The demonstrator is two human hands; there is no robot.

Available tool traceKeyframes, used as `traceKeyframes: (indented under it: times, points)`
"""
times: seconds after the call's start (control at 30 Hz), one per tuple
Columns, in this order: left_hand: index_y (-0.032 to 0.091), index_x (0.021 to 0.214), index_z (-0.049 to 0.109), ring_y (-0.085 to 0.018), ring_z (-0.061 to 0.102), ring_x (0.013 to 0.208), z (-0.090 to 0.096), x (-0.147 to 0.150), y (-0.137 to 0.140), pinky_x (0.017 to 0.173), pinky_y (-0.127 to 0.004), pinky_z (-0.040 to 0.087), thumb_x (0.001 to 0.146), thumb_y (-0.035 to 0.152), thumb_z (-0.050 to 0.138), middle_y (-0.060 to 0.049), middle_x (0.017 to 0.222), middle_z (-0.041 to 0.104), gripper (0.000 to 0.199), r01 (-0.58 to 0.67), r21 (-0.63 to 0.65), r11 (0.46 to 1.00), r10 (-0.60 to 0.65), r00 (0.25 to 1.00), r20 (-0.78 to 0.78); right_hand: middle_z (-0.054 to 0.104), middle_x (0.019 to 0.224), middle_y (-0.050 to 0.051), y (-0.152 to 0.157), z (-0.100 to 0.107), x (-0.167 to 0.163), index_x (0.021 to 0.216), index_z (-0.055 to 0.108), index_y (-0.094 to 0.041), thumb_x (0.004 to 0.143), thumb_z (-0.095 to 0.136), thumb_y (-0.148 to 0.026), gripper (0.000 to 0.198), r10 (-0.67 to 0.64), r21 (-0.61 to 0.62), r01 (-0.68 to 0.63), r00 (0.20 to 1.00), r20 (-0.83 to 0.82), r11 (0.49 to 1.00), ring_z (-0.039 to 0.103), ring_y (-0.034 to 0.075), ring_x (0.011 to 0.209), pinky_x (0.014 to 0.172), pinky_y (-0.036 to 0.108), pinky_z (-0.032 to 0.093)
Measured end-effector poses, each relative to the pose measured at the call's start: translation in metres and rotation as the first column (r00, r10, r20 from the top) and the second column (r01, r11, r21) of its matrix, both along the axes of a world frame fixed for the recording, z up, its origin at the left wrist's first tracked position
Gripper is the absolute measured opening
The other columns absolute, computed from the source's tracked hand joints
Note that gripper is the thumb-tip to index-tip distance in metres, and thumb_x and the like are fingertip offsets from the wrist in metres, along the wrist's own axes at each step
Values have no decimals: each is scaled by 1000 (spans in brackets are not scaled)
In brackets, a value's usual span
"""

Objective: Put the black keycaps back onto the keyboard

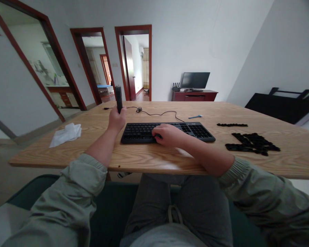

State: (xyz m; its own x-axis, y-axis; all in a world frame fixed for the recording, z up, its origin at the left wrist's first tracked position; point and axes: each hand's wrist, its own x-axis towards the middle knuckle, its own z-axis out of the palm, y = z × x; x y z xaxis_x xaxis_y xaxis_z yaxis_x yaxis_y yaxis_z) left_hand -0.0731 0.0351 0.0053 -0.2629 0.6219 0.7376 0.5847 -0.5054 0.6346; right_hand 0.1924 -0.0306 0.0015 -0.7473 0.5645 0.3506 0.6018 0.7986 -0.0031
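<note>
My left hand (116,118) is closed around a black bar-shaped object (118,96), held upright above the table left of the keyboard. Its exact kind is not clear from here. A black keyboard (167,127) lies flat before me, its cable running off behind it. Over the keyboard's lower middle part, my right hand (167,134) has its fingers curled and pressed together at the keys. Something small and dark shows at those fingertips; whether it is a loose piece or part of the keyboard I cannot tell.
On the wooden table (154,159), crumpled white tissue (66,134) lies left. The cable (157,114) and a small blue tool with a pale tip (195,117) lie behind the keyboard. A black knobbly strip (232,125) and a pile of similar strips (253,142) are at right.
</note>
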Motion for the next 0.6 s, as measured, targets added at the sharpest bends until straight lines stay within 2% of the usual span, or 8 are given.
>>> traceKeyframes:
  times: [0.07,0.13,0.2,0.27,0.33,0.4,0.47,0.6]
  points:
    - [20,68,51,-14,46,58,0,1,0,55,-28,34,86,38,52,0,60,49,26,9,-7,1000,-9,1000,-4,72,97,7,11,11,18,100,71,-19,85,56,-19,22,-40,18,40,999,10,999,63,19,88,78,29,44]
    - [20,68,51,-14,45,57,1,2,-1,54,-28,34,85,38,52,1,60,49,25,7,-15,1000,-7,1000,-8,72,100,7,29,25,53,102,71,-19,83,59,-23,23,-163,45,163,987,-4,985,63,20,88,78,30,45]
    - [20,69,51,-14,45,57,1,3,-1,55,-28,34,85,37,52,1,60,49,24,6,-16,1000,-6,1000,-18,73,100,8,50,37,101,105,72,-19,83,61,-26,26,-332,42,331,943,1,943,64,20,84,78,31,46]
    - [20,70,52,-14,45,57,1,4,-2,55,-27,34,85,36,52,1,60,49,23,14,-18,1000,-14,1000,-25,73,100,9,70,43,155,108,72,-18,83,62,-30,29,-511,-3,511,859,7,859,64,20,79,77,32,47]
    - [19,71,53,-14,45,57,1,4,-2,55,-27,34,85,36,53,1,59,49,22,25,-24,999,-25,999,-35,74,97,11,85,39,205,107,73,-17,86,61,-32,29,-663,-57,666,746,60,744,64,21,79,76,33,47]
    - [19,71,54,-14,45,57,1,4,-2,56,-28,33,85,35,53,1,60,49,21,31,-30,999,-32,998,-52,74,100,12,93,28,243,105,74,-17,84,64,-31,27,-727,-84,748,661,188,658,64,23,84,76,34,46]
    - [19,70,54,-14,45,57,0,4,-3,56,-28,32,84,35,53,1,59,49,22,32,-34,999,-34,996,-78,74,98,13,99,14,267,98,75,-16,80,66,-27,23,-738,-96,772,630,242,628,64,23,83,75,35,46]
    - [19,69,54,-14,46,57,0,3,-5,54,-28,31,84,34,53,1,59,49,22,28,-42,999,-32,993,-114,73,99,13,108,-3,280,93,76,-16,77,69,-27,21,-694,-130,755,645,319,642,63,21,80,74,32,45]
